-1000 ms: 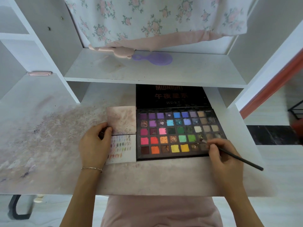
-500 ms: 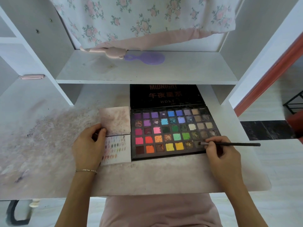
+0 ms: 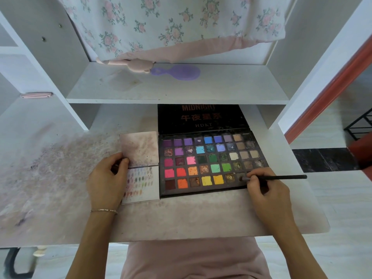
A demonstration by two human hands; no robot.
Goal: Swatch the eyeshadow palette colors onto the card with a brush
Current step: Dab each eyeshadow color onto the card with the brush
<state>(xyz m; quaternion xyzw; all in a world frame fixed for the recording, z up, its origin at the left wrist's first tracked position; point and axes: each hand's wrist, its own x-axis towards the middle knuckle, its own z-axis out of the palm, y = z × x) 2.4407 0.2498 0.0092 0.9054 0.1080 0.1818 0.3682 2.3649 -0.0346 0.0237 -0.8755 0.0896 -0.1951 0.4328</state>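
Eyeshadow palette (image 3: 211, 162): open, flat on desk (image 3: 181, 214), centre-right; black lid w/ "MIDNIGHT" lettering lies behind it. Swatch card (image 3: 144, 185): touching palette's left edge, rows of colour dabs. Right hand (image 3: 265, 190): pinches thin black brush (image 3: 281, 177) near bristles, tip on dark pan, bottom row, right end. Left hand (image 3: 106, 181): fingers curled at card's left edge, steadying it.

Premises: domestic, prob. a bedroom dressing corner. Evidence: white laminate desk (image 3: 181, 222) w/ shelf (image 3: 221, 91), surface stained w/ makeup powder; floral curtain (image 3: 171, 23) hung at back; purple hairbrush (image 3: 179, 72) on shelf. Eyeshadow palette (image 3: 209, 162) open on desk; tiled floor (image 3: 342, 198) and red door frame (image 3: 326, 91) at right.
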